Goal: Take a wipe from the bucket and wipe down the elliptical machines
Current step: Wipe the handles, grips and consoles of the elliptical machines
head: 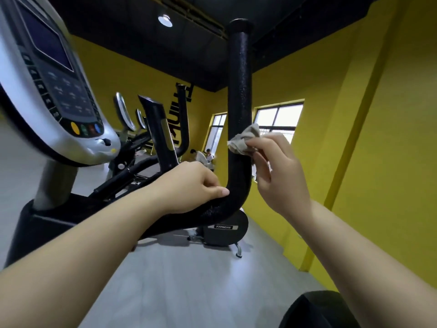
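Note:
A black foam-covered handlebar [239,91] of the elliptical machine rises upright in the middle of the view and bends toward me at its base. My left hand [189,185] grips the bent lower part of the bar, thumb along its top. My right hand [276,171] pinches a crumpled grey wipe [243,139] and holds it against the right side of the upright bar. The machine's silver console [54,91] with a dark screen and coloured buttons fills the upper left. No bucket is in view.
More ellipticals [165,129] stand in a row behind the console. A yellow wall [378,138] runs along the right with windows [276,119]. Two people [203,157] are far back. The floor [189,280] is grey; a black rounded part [314,311] is at bottom right.

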The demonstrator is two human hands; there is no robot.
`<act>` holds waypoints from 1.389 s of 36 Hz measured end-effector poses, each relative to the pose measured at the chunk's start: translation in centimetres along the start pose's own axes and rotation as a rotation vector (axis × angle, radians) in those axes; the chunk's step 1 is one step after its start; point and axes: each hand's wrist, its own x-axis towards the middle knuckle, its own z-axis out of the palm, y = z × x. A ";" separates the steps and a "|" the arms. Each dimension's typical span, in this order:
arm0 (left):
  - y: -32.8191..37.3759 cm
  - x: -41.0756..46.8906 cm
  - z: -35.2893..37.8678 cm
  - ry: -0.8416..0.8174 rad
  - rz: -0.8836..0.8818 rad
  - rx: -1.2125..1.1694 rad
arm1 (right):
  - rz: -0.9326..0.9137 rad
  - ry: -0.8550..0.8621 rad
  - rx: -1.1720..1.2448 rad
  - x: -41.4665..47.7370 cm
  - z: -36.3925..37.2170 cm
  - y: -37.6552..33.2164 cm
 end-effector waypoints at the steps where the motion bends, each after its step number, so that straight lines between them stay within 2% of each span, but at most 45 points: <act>1: 0.1 -0.1 0.0 0.004 -0.009 -0.006 | -0.020 -0.017 0.019 -0.7 0.0 0.2; 5: 0.7 -0.1 -0.2 -0.014 -0.037 -0.022 | -0.065 -0.031 0.087 -1.3 0.1 1.2; 8: 1.6 0.4 -0.8 0.024 -0.037 -0.114 | -0.028 0.037 0.130 1.6 0.4 1.8; 12: 3.7 1.9 -2.6 0.226 -0.026 -0.105 | 0.032 0.145 0.214 7.4 0.7 2.4; 17: 5.9 4.0 -5.4 0.442 0.000 -0.135 | 0.068 0.173 0.337 12.6 0.4 3.7; 21: 6.7 4.9 -6.9 0.536 0.022 -0.153 | 0.026 0.121 0.431 10.1 0.4 4.0; 24: 6.4 5.0 -6.6 0.550 0.012 -0.128 | -0.019 0.089 0.469 6.0 0.7 4.5; 28: 6.0 5.0 -5.9 0.550 0.041 -0.171 | 0.008 0.099 0.522 3.8 1.3 4.8; 34: 5.5 4.9 -5.7 0.526 0.068 -0.191 | -0.001 0.182 0.377 10.4 1.1 4.7; 37: 5.1 4.7 -6.0 0.495 0.077 -0.190 | -0.084 0.180 0.249 14.2 0.6 4.7; 42: 4.5 4.5 -6.7 0.497 0.095 -0.089 | -0.229 0.092 0.003 16.1 0.2 4.8; 50: 3.2 4.3 -9.0 0.493 0.110 0.041 | -0.397 -0.129 -0.126 10.4 -0.8 3.5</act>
